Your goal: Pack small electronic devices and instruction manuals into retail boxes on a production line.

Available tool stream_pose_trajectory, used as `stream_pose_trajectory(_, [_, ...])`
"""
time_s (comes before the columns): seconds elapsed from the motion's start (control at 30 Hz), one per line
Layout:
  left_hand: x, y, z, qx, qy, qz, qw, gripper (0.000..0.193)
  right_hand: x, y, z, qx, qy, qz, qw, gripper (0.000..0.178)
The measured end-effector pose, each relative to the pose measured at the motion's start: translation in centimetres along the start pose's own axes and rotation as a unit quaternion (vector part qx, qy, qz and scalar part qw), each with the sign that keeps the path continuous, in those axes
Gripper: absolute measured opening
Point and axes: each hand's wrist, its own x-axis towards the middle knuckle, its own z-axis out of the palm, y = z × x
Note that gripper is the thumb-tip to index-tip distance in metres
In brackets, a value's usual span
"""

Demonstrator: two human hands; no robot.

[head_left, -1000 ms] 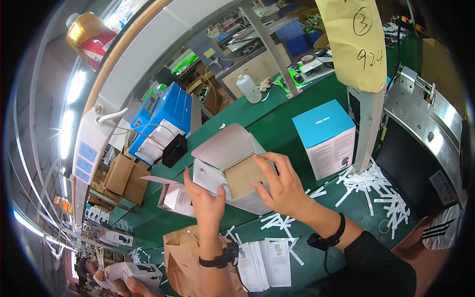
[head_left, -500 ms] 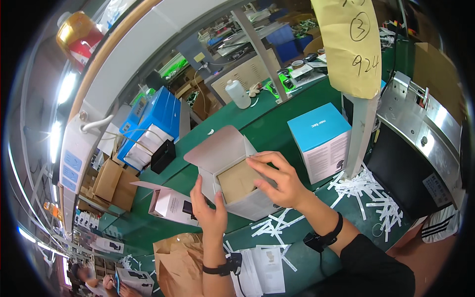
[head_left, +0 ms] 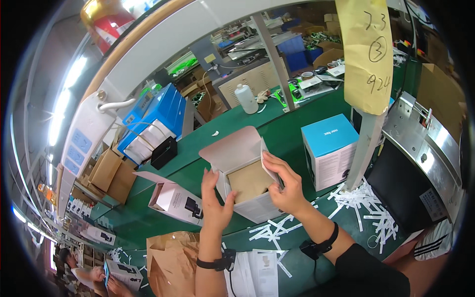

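An open white cardboard box (head_left: 257,210) stands in front of me, its lid flap (head_left: 232,145) tilted up at the back. Inside it lies a brown cardboard insert (head_left: 246,181). My left hand (head_left: 216,208) grips the box's near left corner, fingers along the outside and thumb over the rim by the insert. At the right side, my right hand (head_left: 288,187) has the side flap (head_left: 269,166) between thumb and fingers. Just left of my left hand sits a smaller white box (head_left: 179,202) with its end flap open.
A closed blue-topped box (head_left: 330,143) stands right, beside a metal post (head_left: 365,151). White paper strips (head_left: 368,208) litter the green bench. Brown paper (head_left: 170,262) and white leaflets (head_left: 264,272) lie near me. A white bottle (head_left: 246,99) stands farther back; another person works at lower left.
My right hand has gone from over the insert to the right side flap. My left thumb has come over the box's rim. The whole view has shifted slightly.
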Motion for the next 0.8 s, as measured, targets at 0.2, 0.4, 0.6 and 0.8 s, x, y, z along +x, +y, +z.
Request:
stream_pose_trajectory(0.2, [-0.8,1.5,1.8,-0.137,-0.084,-0.004,0.987,0.077,0.3,-0.3,-1.7,-0.046,-0.040,-0.026,0.998,0.047])
stream_pose_trajectory(0.4, [0.9,0.2,1.7,-0.056,-0.204,0.062,0.975,0.058,0.2,1.8,-1.6,-0.082,-0.135,0.002,0.987,0.026])
stream_pose_trajectory(0.6, [1.7,-1.3,3.5,-0.148,-0.134,-0.182,0.963,0.085,4.0,-0.8,-2.5,-0.117,-0.216,0.163,0.956,0.071])
stream_pose_trajectory(0.8, [1.7,-0.4,5.9,-0.320,0.033,-0.143,0.936,0.072,2.7,2.5,-2.3,-0.048,-0.074,0.146,0.985,0.078])
